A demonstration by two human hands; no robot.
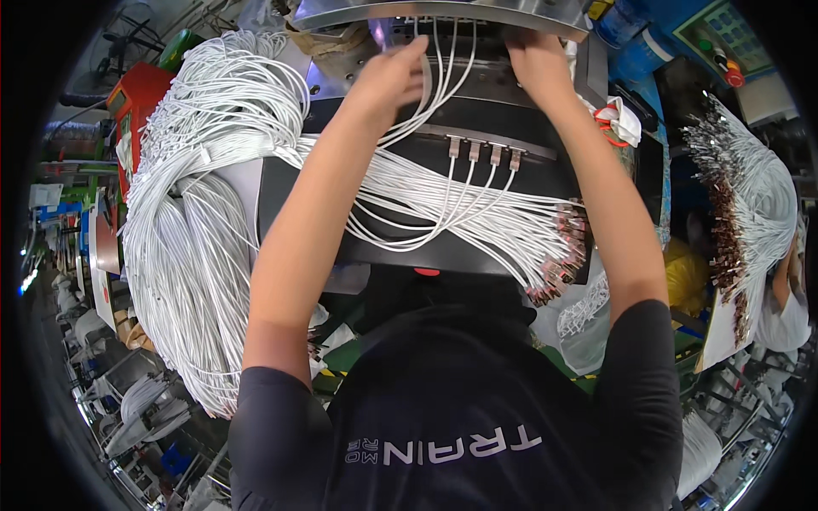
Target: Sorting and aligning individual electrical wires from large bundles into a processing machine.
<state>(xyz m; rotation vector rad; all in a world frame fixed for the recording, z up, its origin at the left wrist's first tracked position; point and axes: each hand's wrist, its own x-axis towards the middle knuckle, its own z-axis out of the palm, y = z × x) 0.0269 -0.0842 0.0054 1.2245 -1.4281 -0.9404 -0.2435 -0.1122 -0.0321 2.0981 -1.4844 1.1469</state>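
Note:
My left hand (pixel 394 77) is beside several white cables (pixel 445 72) that run up into the metal machine (pixel 443 8) at the far edge. Its fingers are smeared by motion, so I cannot make out a grip. My right hand (pixel 538 64) reaches under the machine's front on the right, its fingers hidden there. Closer to me, several cable connectors (pixel 473 155) sit in a row along a metal strip, their cables looping down. A thick bundle of white cables (pixel 426 192) lies across the black worktop (pixel 383 264), with brownish-metal connector ends (pixel 562 255) at the right.
A big heap of white cables (pixel 187 247) hangs over the left side, near a red machine housing (pixel 141 102). On the right are a pair of orange-handled scissors (pixel 607 119), a control box with a red button (pixel 733 72), and another hanging cable bundle (pixel 758 204).

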